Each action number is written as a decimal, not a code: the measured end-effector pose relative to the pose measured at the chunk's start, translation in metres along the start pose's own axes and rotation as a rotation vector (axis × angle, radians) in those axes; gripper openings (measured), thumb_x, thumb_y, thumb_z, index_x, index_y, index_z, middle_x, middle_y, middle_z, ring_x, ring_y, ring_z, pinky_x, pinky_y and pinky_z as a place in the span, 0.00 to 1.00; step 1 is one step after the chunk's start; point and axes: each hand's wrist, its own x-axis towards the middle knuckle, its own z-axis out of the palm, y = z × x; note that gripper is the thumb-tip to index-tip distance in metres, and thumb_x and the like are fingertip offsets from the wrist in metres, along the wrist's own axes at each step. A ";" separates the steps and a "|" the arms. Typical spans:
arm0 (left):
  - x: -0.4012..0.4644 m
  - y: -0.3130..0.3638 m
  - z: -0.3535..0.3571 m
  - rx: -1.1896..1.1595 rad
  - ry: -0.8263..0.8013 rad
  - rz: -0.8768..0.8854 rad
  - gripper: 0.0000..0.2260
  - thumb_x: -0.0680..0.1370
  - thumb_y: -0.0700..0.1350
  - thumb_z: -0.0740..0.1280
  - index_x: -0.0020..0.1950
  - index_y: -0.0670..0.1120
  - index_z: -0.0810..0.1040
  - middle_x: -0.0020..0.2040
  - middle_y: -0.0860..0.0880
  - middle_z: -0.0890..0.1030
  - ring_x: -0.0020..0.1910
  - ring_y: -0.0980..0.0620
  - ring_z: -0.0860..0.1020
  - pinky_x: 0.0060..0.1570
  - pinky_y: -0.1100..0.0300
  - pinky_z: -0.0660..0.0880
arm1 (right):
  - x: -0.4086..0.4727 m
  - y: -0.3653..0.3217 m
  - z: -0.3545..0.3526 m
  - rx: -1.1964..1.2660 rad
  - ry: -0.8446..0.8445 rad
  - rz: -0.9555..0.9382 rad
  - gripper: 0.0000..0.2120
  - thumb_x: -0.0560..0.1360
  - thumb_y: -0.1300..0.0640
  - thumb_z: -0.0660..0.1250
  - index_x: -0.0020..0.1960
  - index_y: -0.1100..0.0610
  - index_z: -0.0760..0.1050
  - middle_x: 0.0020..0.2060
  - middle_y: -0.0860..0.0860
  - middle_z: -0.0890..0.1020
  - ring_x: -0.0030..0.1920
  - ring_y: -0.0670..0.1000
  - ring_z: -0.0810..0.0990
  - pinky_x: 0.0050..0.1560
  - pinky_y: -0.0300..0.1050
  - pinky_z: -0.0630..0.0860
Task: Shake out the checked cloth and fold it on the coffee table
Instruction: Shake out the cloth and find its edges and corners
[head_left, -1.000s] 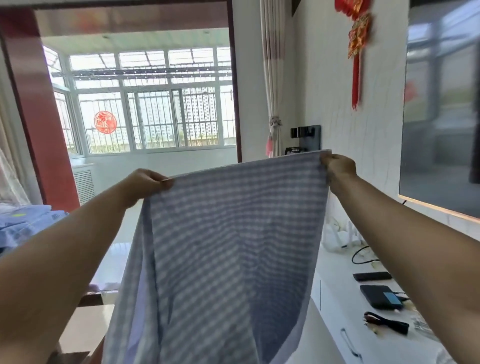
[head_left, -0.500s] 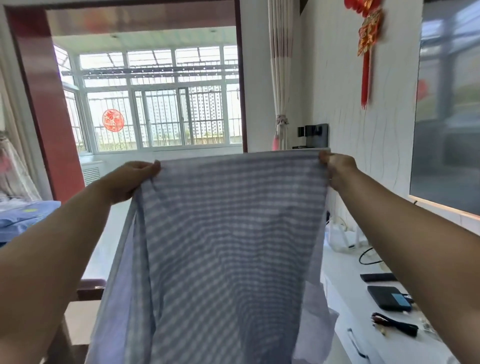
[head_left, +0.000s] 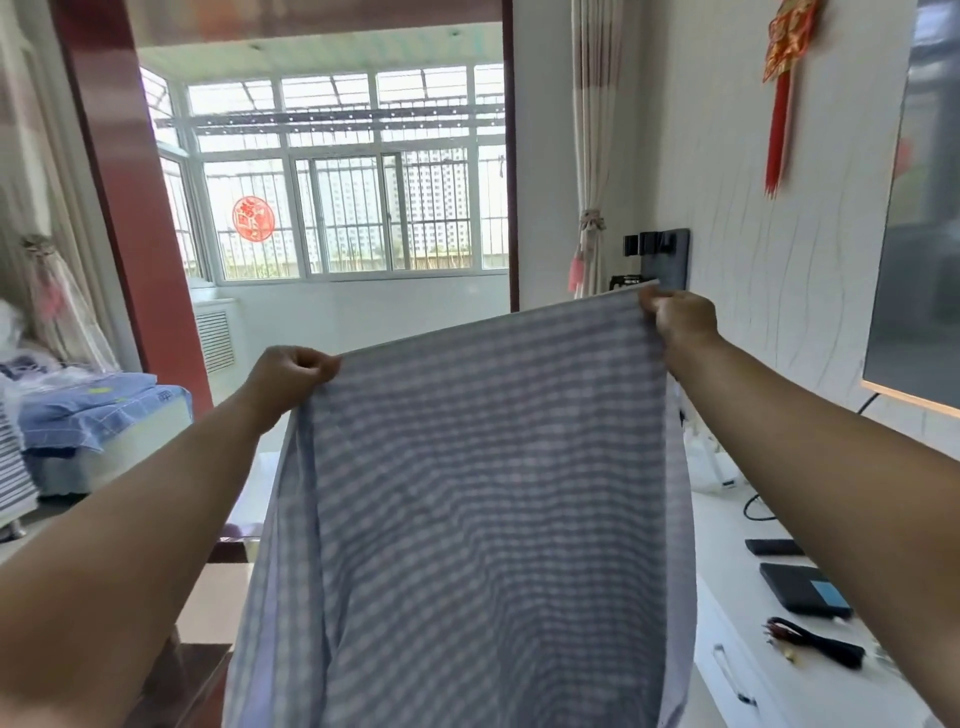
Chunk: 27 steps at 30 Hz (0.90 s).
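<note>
Currently, your left hand (head_left: 291, 376) and right hand (head_left: 678, 318) each pinch a top corner of the checked cloth (head_left: 467, 509), fingers curled tight on the hem. It hangs spread in the air before you. Judged complete: spreading. Outstanding: lowering it to the coffee table and folding; no fold is yet made.

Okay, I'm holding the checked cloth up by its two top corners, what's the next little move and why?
Probably level the top edge: raise the left hand to match the right hand, then give a short snap downward. The checked cloth hangs in the air, slanting down to the left, and its side edges are curled inward, so it likely isn't flat enough yet to lay down and fold.
</note>
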 end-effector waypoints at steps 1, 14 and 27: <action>-0.002 -0.001 -0.001 0.030 -0.002 0.013 0.08 0.76 0.43 0.70 0.47 0.39 0.82 0.41 0.46 0.81 0.42 0.49 0.78 0.43 0.62 0.75 | 0.000 0.002 0.000 0.002 -0.005 -0.004 0.10 0.74 0.55 0.70 0.54 0.56 0.80 0.53 0.55 0.82 0.55 0.57 0.80 0.60 0.54 0.76; 0.000 -0.007 0.040 0.184 0.004 -0.200 0.07 0.71 0.42 0.70 0.34 0.41 0.80 0.32 0.43 0.78 0.32 0.47 0.75 0.34 0.62 0.72 | 0.016 0.044 0.010 -0.379 0.172 -0.041 0.13 0.79 0.51 0.58 0.45 0.58 0.76 0.39 0.53 0.78 0.47 0.55 0.77 0.48 0.44 0.71; -0.024 0.032 0.125 0.265 -0.078 -0.033 0.08 0.70 0.45 0.67 0.31 0.46 0.77 0.28 0.51 0.76 0.32 0.52 0.73 0.31 0.62 0.67 | -0.105 0.071 0.112 -0.460 -0.764 -0.465 0.06 0.78 0.55 0.62 0.43 0.53 0.75 0.61 0.46 0.77 0.58 0.45 0.75 0.57 0.38 0.68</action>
